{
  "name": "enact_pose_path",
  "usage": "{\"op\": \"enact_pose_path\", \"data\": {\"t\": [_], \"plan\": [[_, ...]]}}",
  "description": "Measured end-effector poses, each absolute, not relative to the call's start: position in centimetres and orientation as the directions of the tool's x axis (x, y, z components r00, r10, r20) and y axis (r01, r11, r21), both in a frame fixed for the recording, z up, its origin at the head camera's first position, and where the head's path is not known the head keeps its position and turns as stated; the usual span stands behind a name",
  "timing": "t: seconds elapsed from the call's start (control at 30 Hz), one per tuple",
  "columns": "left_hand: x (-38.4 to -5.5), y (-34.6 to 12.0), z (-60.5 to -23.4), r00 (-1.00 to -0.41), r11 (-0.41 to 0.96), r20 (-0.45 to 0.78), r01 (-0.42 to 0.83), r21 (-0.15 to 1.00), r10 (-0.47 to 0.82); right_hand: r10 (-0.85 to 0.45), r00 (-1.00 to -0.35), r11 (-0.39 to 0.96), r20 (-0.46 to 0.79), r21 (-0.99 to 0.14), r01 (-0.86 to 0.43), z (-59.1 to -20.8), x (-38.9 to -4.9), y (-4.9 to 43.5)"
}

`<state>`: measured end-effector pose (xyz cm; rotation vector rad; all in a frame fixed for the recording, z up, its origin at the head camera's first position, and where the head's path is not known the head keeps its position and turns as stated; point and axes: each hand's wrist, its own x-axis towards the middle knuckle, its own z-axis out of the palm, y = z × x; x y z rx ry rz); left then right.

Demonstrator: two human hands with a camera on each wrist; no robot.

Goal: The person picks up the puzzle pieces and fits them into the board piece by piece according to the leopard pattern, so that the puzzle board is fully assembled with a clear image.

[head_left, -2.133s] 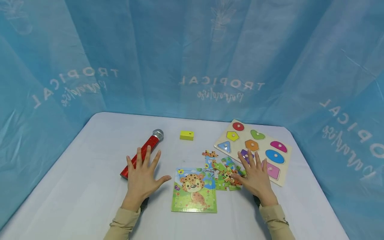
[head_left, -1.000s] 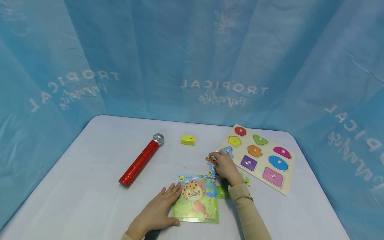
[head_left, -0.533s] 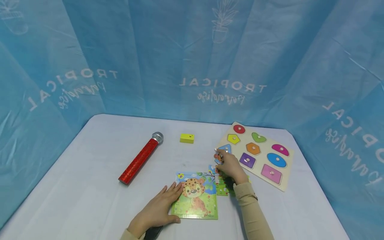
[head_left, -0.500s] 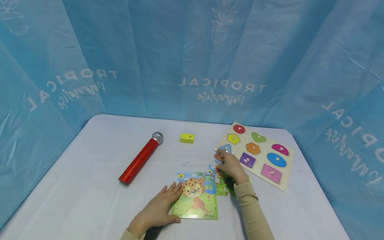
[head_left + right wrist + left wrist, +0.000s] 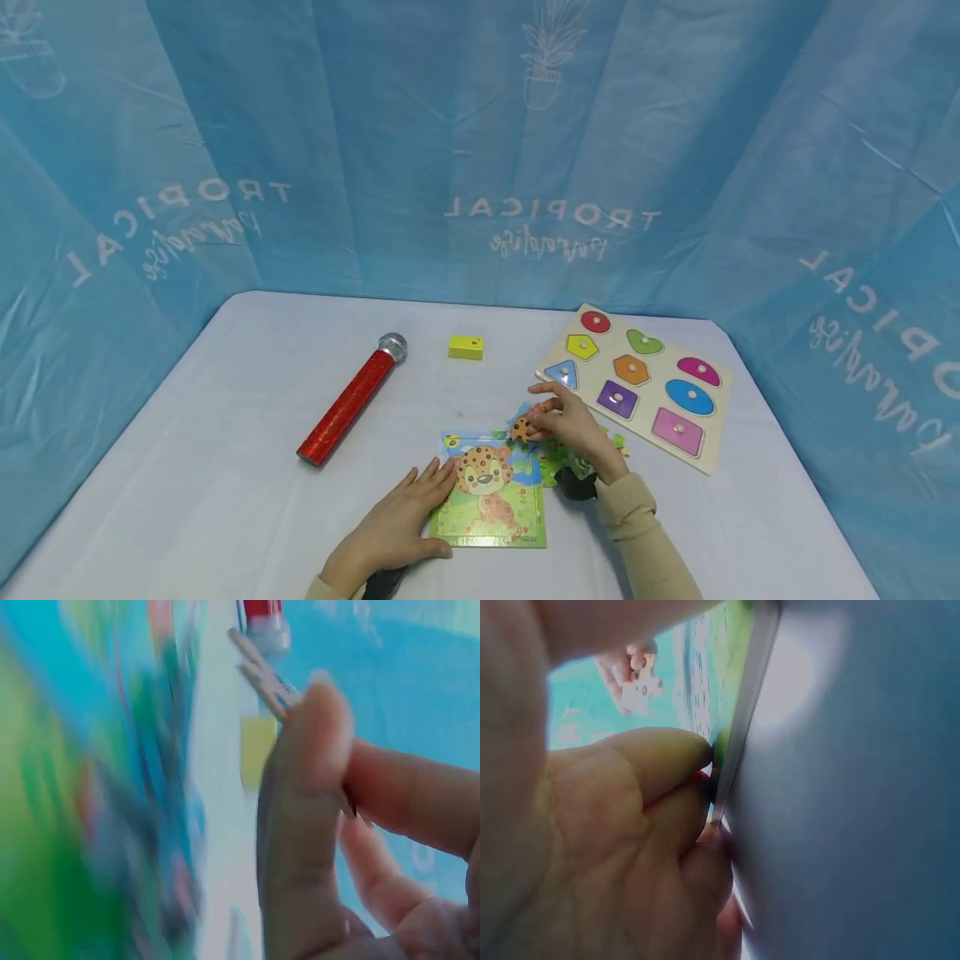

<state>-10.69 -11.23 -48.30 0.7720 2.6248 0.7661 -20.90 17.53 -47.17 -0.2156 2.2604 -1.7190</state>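
Observation:
My left hand (image 5: pixel 393 525) lies with its fingers extended against the left side of a square leopard puzzle board (image 5: pixel 487 508), fingertips over its edge. In the left wrist view those fingers (image 5: pixel 667 754) touch the board's rim. Just above the board's upper right corner, my right hand (image 5: pixel 576 423) pinches a spotted jigsaw piece (image 5: pixel 521 428) between thumb and fingers. Seen edge-on in the right wrist view, the piece (image 5: pixel 262 675) appears as two thin layers. Other jigsaw pieces (image 5: pixel 553 467) lie right of the board, partly hidden under my right hand and wrist.
A red toy microphone (image 5: pixel 348 404) lies at the left on the white table (image 5: pixel 247 467). A small yellow block (image 5: pixel 466 348) sits at the back. To the right lies a peg board of colored shapes (image 5: pixel 660 377). Blue curtains (image 5: pixel 405 150) surround the table.
From hovering spread, my left hand came down to the board's left side. My right hand reached over the pieces, took hold of a spotted one and brought it left to the board's corner.

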Motion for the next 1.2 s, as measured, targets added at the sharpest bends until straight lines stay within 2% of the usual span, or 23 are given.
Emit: {"op": "enact_pose_path", "data": {"t": [0.13,0.33,0.53,0.63,0.8,1.0,1.2], "plan": [[-10.7,-11.5,-48.3,-0.805,0.711,-0.13,0.419,0.564,0.578,-0.374,-0.904,0.258,-0.208,-0.959,0.114,-47.6,-19.8,15.5],[-10.8,-11.8,-48.2,-0.803,0.702,-0.135,0.409,0.583,0.581,-0.315,-0.927,0.3,-0.205,-0.948,0.108,-48.3,-18.8,13.5],[-10.7,-11.9,-48.0,-0.804,0.695,-0.135,0.4,0.598,0.579,-0.267,-0.939,0.233,-0.217,-0.96,0.155,-48.8,-18.8,13.1],[-10.6,-11.9,-48.0,-0.804,0.692,-0.127,0.407,0.596,0.582,-0.261,-0.946,0.232,-0.193,-0.964,0.132,-48.7,-18.8,13.1],[-10.7,-11.9,-48.0,-0.806,0.706,-0.139,0.404,0.582,0.575,-0.248,-0.964,0.395,-0.093,-0.919,-0.013,-48.9,-18.6,12.9],[-10.7,-11.9,-48.0,-0.801,0.701,-0.137,0.41,0.584,0.583,-0.259,-0.966,0.66,-0.019,-0.733,-0.163,-48.8,-18.0,12.4],[-10.7,-11.9,-48.0,-0.801,0.695,-0.137,0.405,0.594,0.583,-0.257,-0.966,0.759,0.024,-0.614,-0.217,-48.4,-17.8,11.7]]}}
